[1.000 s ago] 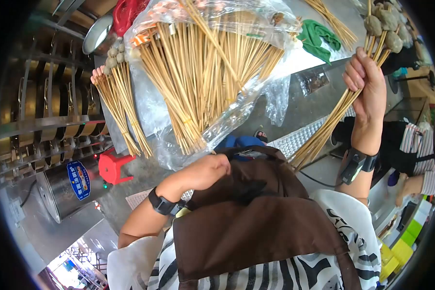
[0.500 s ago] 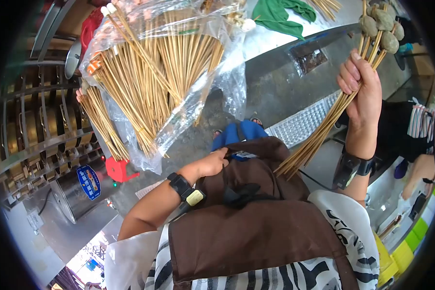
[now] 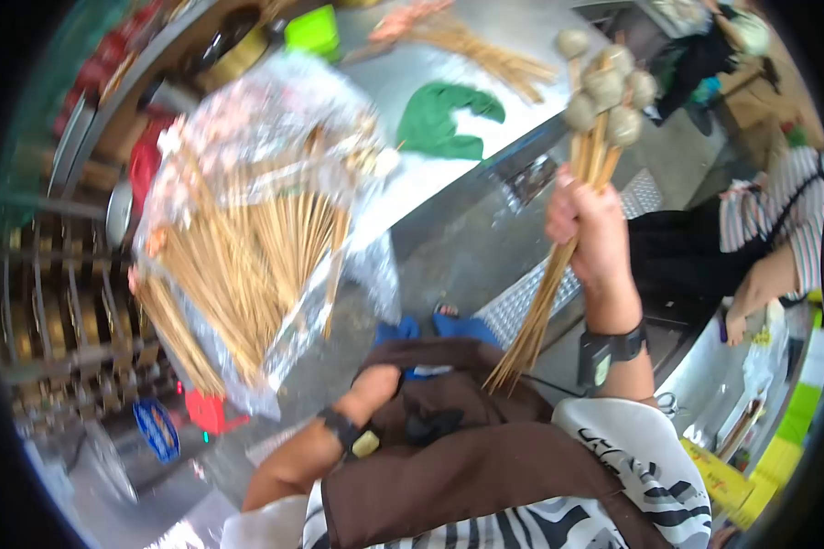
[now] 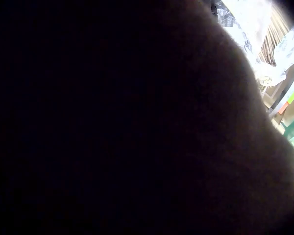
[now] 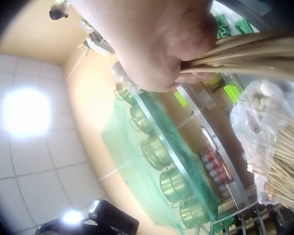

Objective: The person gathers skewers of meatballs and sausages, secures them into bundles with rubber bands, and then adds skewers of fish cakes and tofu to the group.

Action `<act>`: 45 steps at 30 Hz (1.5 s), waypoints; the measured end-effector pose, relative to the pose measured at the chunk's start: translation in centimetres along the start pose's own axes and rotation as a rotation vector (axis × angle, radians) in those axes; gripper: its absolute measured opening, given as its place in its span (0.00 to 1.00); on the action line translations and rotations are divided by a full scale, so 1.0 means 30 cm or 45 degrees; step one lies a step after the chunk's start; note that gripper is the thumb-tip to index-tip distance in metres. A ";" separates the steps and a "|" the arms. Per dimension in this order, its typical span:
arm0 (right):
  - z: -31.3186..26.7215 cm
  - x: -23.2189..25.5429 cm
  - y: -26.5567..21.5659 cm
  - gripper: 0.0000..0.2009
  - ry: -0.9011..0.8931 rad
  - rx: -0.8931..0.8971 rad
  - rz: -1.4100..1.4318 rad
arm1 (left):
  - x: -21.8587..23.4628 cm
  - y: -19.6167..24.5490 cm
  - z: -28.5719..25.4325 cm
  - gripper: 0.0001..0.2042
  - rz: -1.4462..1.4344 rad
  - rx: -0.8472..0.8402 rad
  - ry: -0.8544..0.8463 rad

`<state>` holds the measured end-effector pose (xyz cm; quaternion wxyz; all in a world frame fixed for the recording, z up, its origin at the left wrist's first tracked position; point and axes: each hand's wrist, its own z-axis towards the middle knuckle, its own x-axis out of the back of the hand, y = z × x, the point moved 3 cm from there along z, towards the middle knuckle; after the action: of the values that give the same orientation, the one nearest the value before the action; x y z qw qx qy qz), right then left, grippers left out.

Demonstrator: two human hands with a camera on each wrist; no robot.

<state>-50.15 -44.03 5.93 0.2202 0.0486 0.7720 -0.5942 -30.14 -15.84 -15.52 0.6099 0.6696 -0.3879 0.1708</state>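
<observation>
My right hand [image 3: 593,224] grips a bundle of bamboo skewers [image 3: 537,311] in the head view. Grey-brown balls [image 3: 604,89], several of them, sit on the skewers' upper ends, while the bare sticks fan out below the fist. In the right wrist view the fingers [image 5: 198,46] wrap the sticks. My left hand [image 3: 375,386] is at the brown apron [image 3: 462,467] by the waist, its fingers hidden in the cloth's fold. The left wrist view is mostly dark, blocked by a close surface.
A clear plastic bag [image 3: 288,96] full of skewers lies on the metal table at left. Behind it are a green cloth [image 3: 444,123] and more skewers [image 3: 494,59]. A red stool [image 3: 209,412] stands below left. Another person's arm [image 3: 760,288] is at right.
The head view has swung, bringing more of the table's far side into sight. My right hand still holds the skewers and appears nearer the middle. My left hand's fingers have gone into the apron's fold.
</observation>
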 end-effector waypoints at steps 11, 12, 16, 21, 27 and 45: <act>-0.015 0.102 -0.073 0.04 0.251 0.104 0.103 | 0.484 0.308 0.163 0.10 0.105 -0.139 -0.519; -0.015 0.104 -0.093 0.04 0.279 0.135 0.077 | 0.526 0.342 0.186 0.12 0.094 -0.173 -0.576; -0.042 0.120 -0.150 0.05 0.360 0.175 -0.155 | 0.620 0.438 0.295 0.14 0.170 -0.137 -0.684; 0.005 0.186 -0.160 0.06 0.376 0.284 -0.515 | 0.551 0.355 0.460 0.12 0.083 -0.303 -0.717; 0.155 0.392 -0.215 0.08 0.278 0.316 -0.583 | 0.674 0.542 0.706 0.09 0.314 -0.295 -0.651; 0.714 0.738 -0.556 0.17 -0.476 -0.075 -0.153 | 0.886 0.815 1.538 0.09 -0.840 0.272 -0.277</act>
<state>-69.60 -73.11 7.87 0.3252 -0.1153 0.7363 -0.5821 -42.19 -66.82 10.75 0.5140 0.8329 -0.1936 -0.0678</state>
